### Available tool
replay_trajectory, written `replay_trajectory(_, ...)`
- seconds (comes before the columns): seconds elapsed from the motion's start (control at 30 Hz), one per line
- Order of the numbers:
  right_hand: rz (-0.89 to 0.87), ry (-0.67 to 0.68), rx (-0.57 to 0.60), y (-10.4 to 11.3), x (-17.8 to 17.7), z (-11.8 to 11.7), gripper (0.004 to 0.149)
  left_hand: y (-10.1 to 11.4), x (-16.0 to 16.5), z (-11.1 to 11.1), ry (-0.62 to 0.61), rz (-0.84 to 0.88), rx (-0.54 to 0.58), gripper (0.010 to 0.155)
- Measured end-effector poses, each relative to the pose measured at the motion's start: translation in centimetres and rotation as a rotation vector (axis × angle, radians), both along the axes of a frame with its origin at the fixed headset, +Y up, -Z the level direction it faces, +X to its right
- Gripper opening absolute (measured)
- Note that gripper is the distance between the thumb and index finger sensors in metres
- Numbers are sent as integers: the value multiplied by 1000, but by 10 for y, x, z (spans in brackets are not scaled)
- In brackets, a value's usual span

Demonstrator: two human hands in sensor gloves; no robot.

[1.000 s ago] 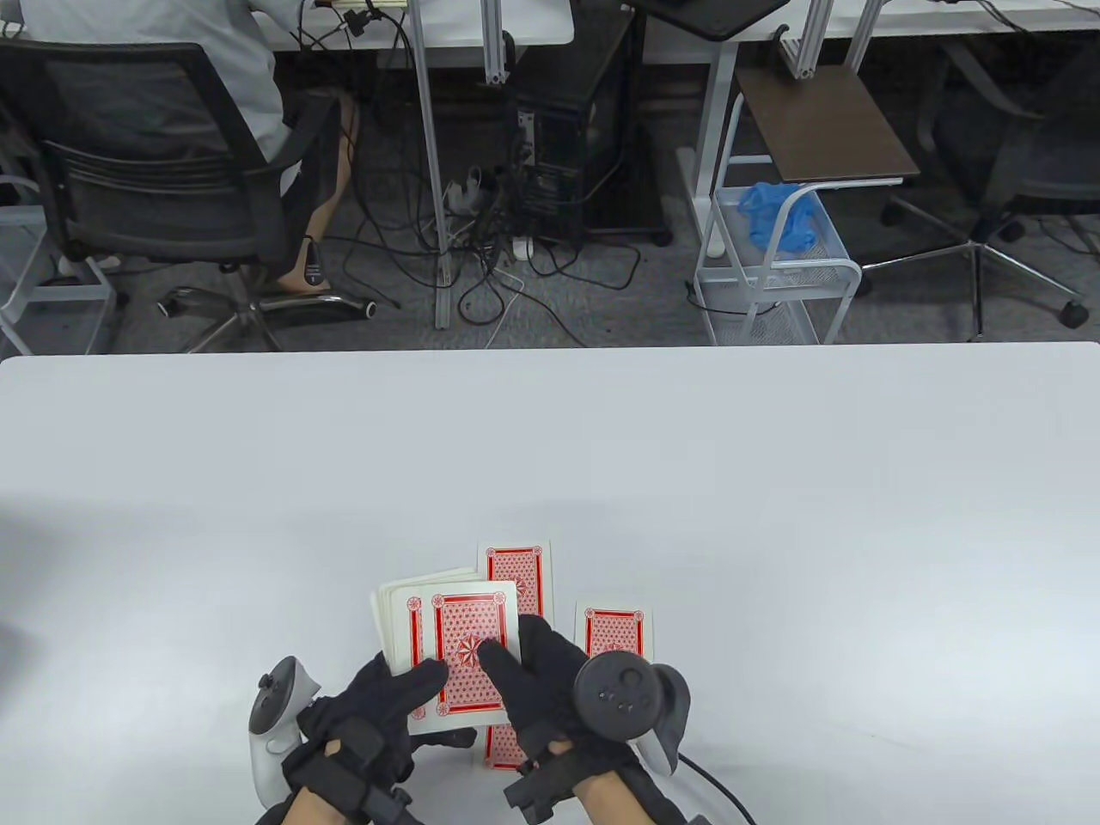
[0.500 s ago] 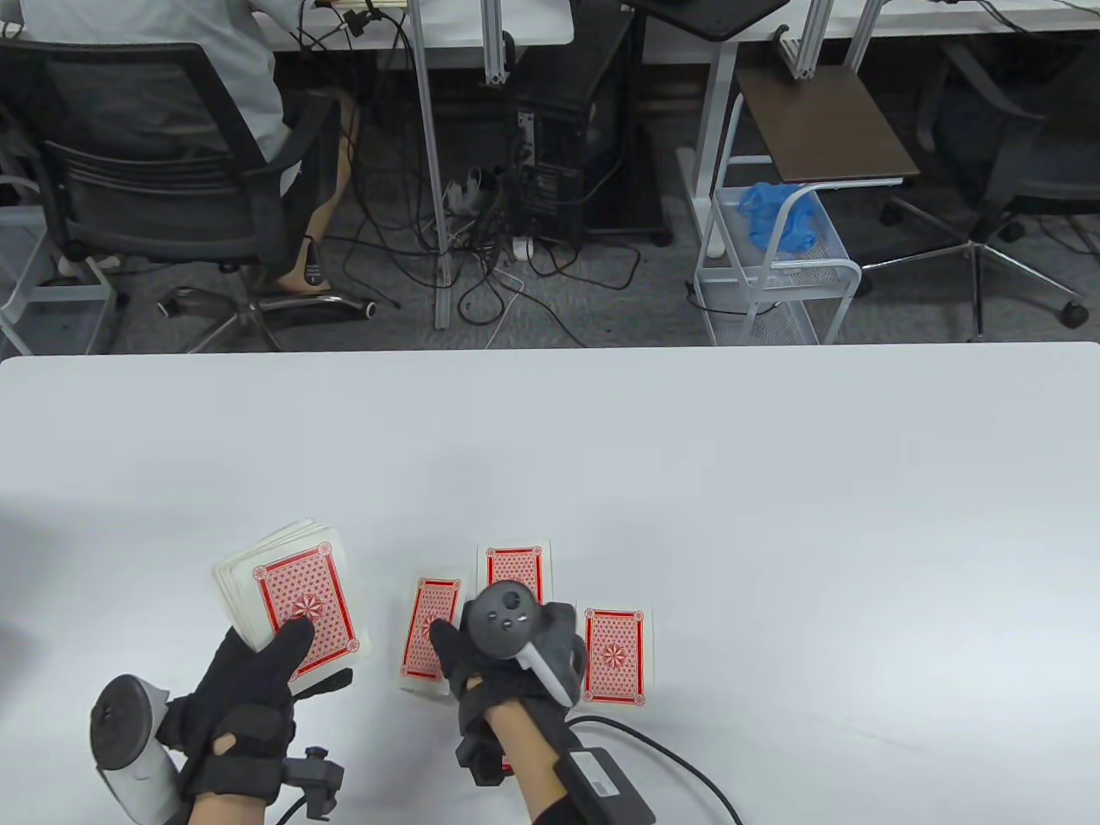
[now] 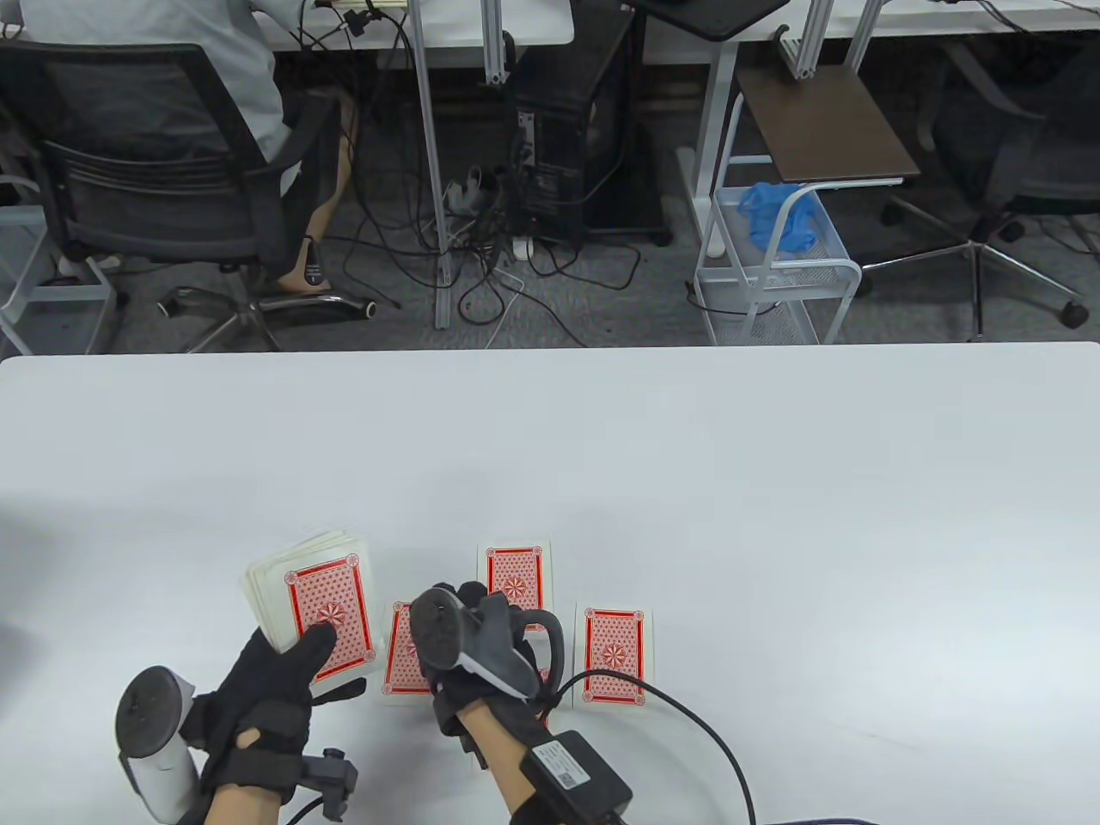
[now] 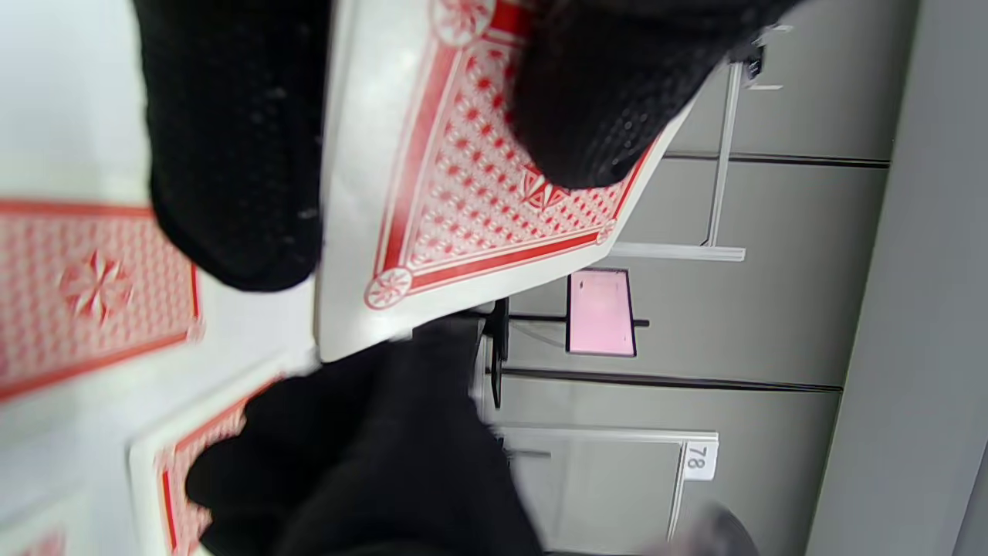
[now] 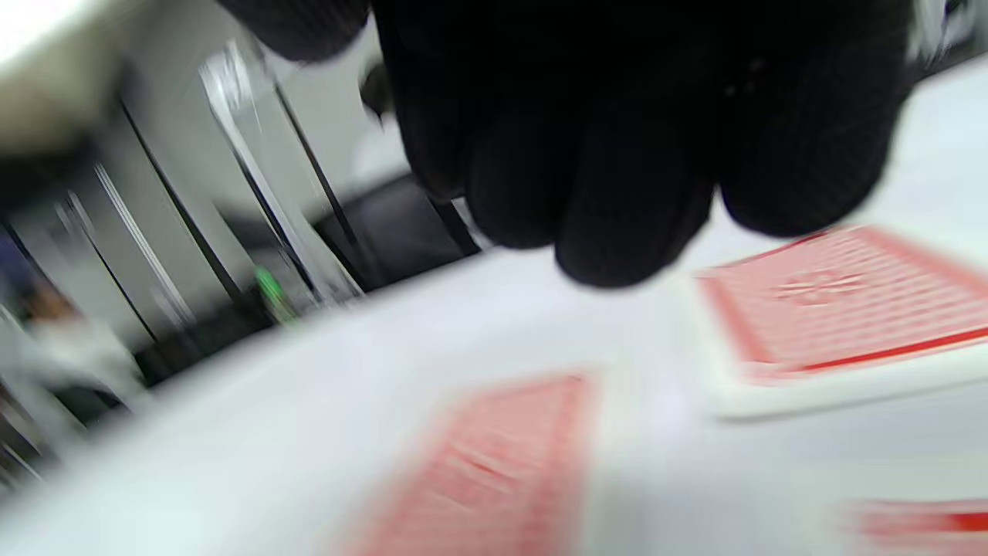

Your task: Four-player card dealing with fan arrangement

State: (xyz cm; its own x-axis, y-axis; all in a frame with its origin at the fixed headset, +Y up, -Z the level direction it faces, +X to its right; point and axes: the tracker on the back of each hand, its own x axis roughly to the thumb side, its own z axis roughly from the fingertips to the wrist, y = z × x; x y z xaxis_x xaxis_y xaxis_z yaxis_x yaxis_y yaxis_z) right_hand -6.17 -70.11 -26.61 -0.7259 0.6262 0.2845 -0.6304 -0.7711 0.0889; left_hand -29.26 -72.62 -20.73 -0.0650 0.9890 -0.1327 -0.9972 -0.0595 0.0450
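My left hand [image 3: 288, 675] holds the red-backed deck [image 3: 322, 601] a little above the white table [image 3: 687, 481], thumb on the top card; the left wrist view shows the thumb [image 4: 602, 116] pressing on the deck [image 4: 478, 201]. My right hand [image 3: 473, 632] hovers low over the dealt cards with its fingers [image 5: 617, 177] curled and nothing between them. Three face-down cards show on the table: a left one [image 3: 397, 669] partly under my right hand, a far middle one [image 3: 516, 571] and a right one [image 3: 614, 653]. A sliver of red shows under my right wrist.
The cards lie near the table's front edge. The right glove's cable and black box [image 3: 576, 769] trail across the table behind my right hand. Beyond the far edge are office chairs, cables and a white cart [image 3: 773, 266].
A second ago both hands were together at the deck. The left hand carried the deck off left, then back a little right. The right hand laid a card left of the middle card.
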Motion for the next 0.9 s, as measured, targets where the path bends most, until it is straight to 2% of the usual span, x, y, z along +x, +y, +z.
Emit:
replay_trajectory(0.07, -175, 35, -8, 10, 15, 15, 68, -4, 15, -2, -83, 54, -8, 52)
replay_trajectory(0.2, -73, 34, 99, 15, 34, 36, 70, -9, 42, -3, -224, 173, -19, 52)
replay_trajectory(0.3, -64, -40, 231, 6, 48, 43, 65, -13, 52, -1, -232, 188, -39, 53)
replay_trajectory(0.37, -79, -41, 265, -2, 52, 46, 56, -16, 58, 1, -245, 146, -52, 54)
replay_trajectory(0.43, -58, -45, 286, -3, 58, 47, 51, -22, 62, -1, -279, 171, -56, 54)
replay_trajectory(0.5, -125, -44, 250, -2, 63, 45, 47, -24, 65, -3, -327, 243, -60, 57)
replay_trajectory(0.57, -253, -20, 151, -6, 69, 39, 43, -27, 65, -5, -359, 277, -55, 57)
replay_trajectory(0.7, -508, 84, -99, -14, 81, 17, 42, -25, 51, -10, -300, 236, -48, 54)
replay_trajectory(0.77, -518, 24, -101, -11, 89, 5, 45, -19, 39, -9, -192, 131, -35, 54)
replay_trajectory(0.83, -409, -76, -75, -10, 99, -8, 40, -14, 26, -7, -107, 33, -13, 53)
replay_trajectory(0.9, -313, -198, -37, -14, 103, -22, 37, -12, 17, -7, -69, 42, -3, 53)
